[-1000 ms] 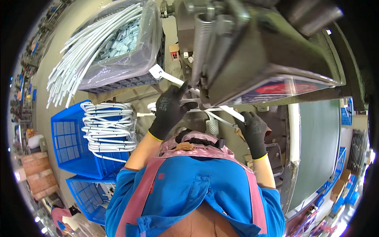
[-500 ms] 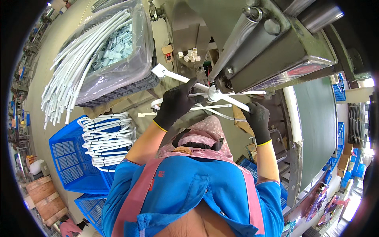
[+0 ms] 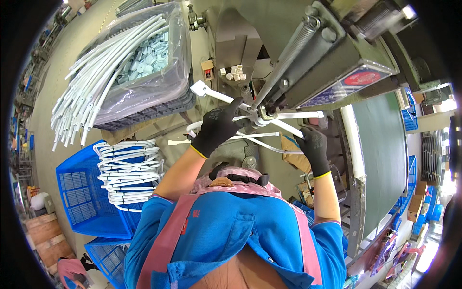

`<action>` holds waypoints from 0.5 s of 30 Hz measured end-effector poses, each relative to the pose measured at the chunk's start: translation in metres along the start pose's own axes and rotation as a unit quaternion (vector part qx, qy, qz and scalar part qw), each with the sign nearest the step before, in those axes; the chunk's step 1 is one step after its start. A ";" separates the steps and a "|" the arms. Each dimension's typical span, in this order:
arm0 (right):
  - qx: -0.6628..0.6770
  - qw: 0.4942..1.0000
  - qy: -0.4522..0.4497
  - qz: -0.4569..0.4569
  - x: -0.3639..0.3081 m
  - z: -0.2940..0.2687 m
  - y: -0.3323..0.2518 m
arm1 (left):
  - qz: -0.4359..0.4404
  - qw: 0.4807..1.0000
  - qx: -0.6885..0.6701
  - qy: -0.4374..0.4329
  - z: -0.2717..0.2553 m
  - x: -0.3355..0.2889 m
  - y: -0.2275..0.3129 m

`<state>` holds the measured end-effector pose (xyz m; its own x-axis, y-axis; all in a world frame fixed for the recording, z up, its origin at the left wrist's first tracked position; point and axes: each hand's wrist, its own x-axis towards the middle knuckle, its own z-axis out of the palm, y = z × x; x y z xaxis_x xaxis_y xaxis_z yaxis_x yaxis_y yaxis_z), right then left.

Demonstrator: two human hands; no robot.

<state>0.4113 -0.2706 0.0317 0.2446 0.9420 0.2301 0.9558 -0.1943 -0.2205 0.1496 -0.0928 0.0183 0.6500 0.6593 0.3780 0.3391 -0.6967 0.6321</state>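
Both my hands wear black gloves with yellow cuffs. My left hand (image 3: 216, 126) is closed around the white tubular metal frame (image 3: 288, 127), just left of its central joint. My right hand (image 3: 313, 148) grips the lower right end of a tube on the same frame. Several white bars cross at the joint, under the dark tool tip of a press (image 3: 267, 111). A flat, drilled end plate (image 3: 199, 88) sticks out past my left hand at the upper left. My fingers partly hide the tubes.
A long spring (image 3: 288, 60) slants down from the press body. Left stands a plastic-lined crate (image 3: 180, 79) with small grey-white parts and long white tubes. Bent white tubes (image 3: 130, 173) lie in a blue basket (image 3: 79, 192). A green-topped table (image 3: 380, 159) is at right.
The tool tip of the press now sits down over the frame's joint, where a white cap showed before. My hands keep their grip. The whole view has shifted slightly.
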 end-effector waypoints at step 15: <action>0.297 0.943 0.107 0.107 0.020 -0.053 -0.015 | -0.177 0.983 -0.037 -0.033 -0.050 -0.087 0.035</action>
<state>0.4104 -0.2634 0.0899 0.5094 0.8095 0.2920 0.6360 -0.1255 -0.7614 0.0716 -0.1606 0.0414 0.5440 0.8350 0.0825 0.5029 -0.4032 0.7645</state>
